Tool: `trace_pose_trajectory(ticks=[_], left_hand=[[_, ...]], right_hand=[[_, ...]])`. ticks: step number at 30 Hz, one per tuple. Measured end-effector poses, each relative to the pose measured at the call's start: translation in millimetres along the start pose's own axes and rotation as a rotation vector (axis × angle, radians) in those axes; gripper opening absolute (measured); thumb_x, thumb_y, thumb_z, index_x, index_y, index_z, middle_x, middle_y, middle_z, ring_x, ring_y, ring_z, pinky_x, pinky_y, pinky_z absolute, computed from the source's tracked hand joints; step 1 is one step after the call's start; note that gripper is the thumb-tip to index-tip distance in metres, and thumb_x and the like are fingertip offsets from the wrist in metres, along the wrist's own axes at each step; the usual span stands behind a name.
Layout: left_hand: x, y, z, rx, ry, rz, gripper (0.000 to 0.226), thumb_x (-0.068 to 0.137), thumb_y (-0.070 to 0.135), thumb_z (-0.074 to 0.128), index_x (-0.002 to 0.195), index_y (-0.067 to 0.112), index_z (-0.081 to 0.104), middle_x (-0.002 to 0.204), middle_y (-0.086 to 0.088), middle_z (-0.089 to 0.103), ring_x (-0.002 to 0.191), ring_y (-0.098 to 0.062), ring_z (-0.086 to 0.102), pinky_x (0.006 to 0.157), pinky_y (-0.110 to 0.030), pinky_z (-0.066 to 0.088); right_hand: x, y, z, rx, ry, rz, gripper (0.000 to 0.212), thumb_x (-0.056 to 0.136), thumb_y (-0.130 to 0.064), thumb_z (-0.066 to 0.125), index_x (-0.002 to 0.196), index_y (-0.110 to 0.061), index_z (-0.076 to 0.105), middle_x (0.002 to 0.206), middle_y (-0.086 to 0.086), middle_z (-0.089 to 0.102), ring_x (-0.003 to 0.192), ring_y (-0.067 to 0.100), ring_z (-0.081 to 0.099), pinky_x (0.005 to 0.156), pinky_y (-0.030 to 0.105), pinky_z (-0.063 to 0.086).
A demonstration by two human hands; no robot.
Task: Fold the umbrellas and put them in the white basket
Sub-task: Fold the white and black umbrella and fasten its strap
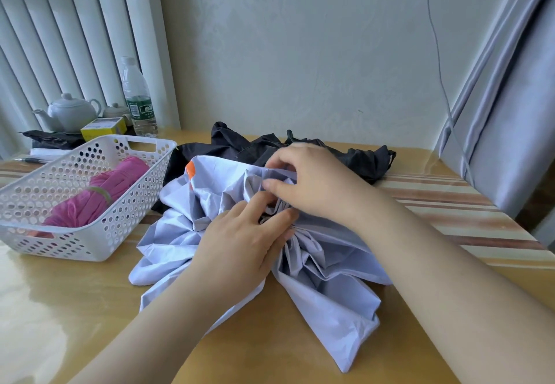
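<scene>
A pale lavender umbrella (327, 275) lies collapsed and loosely spread on the table, with an orange tab near its far left edge. My left hand (240, 245) presses down on its gathered middle. My right hand (306, 182) pinches a fold of its fabric just beyond. A black umbrella (363, 161) lies crumpled behind them. The white perforated basket (99, 233) stands at the left and holds a rolled pink umbrella (99, 194) bound with a band.
Behind the basket are a white teapot (70, 111), a water bottle (138, 101), a yellow box (103, 128) and a dark object. A grey curtain (510, 113) hangs at the right. The wooden table (60, 308) has a striped runner across its far part.
</scene>
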State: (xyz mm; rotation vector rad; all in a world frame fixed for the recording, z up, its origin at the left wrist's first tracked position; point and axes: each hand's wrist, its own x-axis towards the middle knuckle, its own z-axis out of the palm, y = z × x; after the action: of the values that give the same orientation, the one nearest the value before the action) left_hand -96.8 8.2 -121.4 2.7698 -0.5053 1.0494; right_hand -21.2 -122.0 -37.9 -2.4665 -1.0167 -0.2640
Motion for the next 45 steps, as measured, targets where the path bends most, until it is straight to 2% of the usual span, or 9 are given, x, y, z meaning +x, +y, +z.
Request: trace_pose_trajectory(ticks=[3,12,20,24,27,31,35,39,45], left_hand=[[-2,0,-4,0.024,-0.007,-0.069,0.032,0.096,0.037,0.038,0.109,0.023,0.063,0.103,-0.01,0.057,0.068,-0.027,0.056,0.05,-0.026,0.033],[-4,6,-6,0.018,0.08,-0.148,0.024,0.092,0.037,0.043,0.107,0.028,0.06,0.109,-0.013,0.049,0.064,-0.024,0.051,0.052,-0.022,0.029],[-4,3,1,0.021,0.136,-0.084,0.02,0.095,0.032,0.043,0.109,0.024,0.055,0.121,-0.011,0.043,0.076,-0.029,0.057,0.051,-0.03,0.042],[-6,-1,3,0.095,0.128,0.001,0.016,0.091,0.023,0.05,0.107,0.021,0.05,0.118,-0.004,0.053,0.062,-0.028,0.05,0.055,-0.034,0.042],[-5,-5,2,0.111,0.11,0.022,0.022,0.088,0.02,0.054,0.109,0.021,0.047,0.105,-0.004,0.064,0.061,-0.027,0.048,0.057,-0.034,0.042],[-5,-5,2,0.11,0.089,0.045,0.041,0.081,0.013,0.056,0.119,0.027,0.046,0.104,-0.008,0.063,0.061,-0.027,0.048,0.054,-0.035,0.042],[-3,-4,0,0.129,0.048,0.081,0.055,0.074,0.009,0.034,0.122,0.032,0.046,0.105,-0.014,0.062,0.061,-0.027,0.048,0.05,-0.035,0.044],[-1,-2,-2,0.134,0.008,0.116,0.049,0.073,0.011,0.03,0.114,0.031,0.049,0.107,-0.014,0.061,0.059,-0.026,0.045,0.049,-0.031,0.038],[-2,-7,1,0.112,0.037,0.11,0.035,0.074,0.009,0.041,0.105,0.025,0.048,0.113,-0.009,0.048,0.067,-0.028,0.051,0.054,-0.025,0.029]], right_hand=[[3,-6,-1,-0.022,-0.108,0.04,0.021,0.084,-0.014,0.058,0.1,-0.024,0.067,0.097,-0.008,0.066,0.091,0.011,0.059,0.078,0.03,0.05],[-4,-1,0,-0.044,-0.123,-0.053,0.029,0.095,-0.012,0.055,0.113,-0.028,0.069,0.081,-0.013,0.041,0.083,0.009,0.044,0.077,0.026,0.038],[-15,6,1,0.002,-0.172,-0.137,0.034,0.092,0.002,0.046,0.103,-0.013,0.074,0.097,-0.006,0.051,0.092,0.011,0.047,0.079,0.023,0.038],[-24,17,-4,0.188,-0.253,-0.071,0.041,0.092,-0.001,0.046,0.106,-0.031,0.071,0.11,-0.016,0.062,0.106,0.002,0.057,0.094,0.021,0.046],[-35,34,-9,0.178,-0.09,-0.006,0.031,0.086,-0.014,0.063,0.101,-0.041,0.06,0.106,-0.025,0.053,0.1,-0.01,0.049,0.086,0.004,0.036],[-55,41,-13,0.13,0.108,-0.014,0.016,0.08,-0.011,0.072,0.084,-0.024,0.065,0.083,-0.012,0.058,0.078,0.007,0.053,0.07,0.011,0.041],[-63,40,-4,0.118,-0.083,0.05,0.03,0.087,-0.019,0.069,0.113,-0.034,0.069,0.094,-0.017,0.069,0.084,-0.001,0.062,0.073,0.012,0.047],[-52,40,4,0.147,-0.001,-0.015,0.038,0.088,-0.019,0.069,0.124,-0.031,0.063,0.098,-0.022,0.058,0.082,-0.014,0.053,0.072,0.004,0.038],[-39,36,7,0.073,0.092,-0.215,0.021,0.089,0.001,0.057,0.095,-0.017,0.067,0.092,0.001,0.066,0.075,0.01,0.054,0.071,0.032,0.046]])
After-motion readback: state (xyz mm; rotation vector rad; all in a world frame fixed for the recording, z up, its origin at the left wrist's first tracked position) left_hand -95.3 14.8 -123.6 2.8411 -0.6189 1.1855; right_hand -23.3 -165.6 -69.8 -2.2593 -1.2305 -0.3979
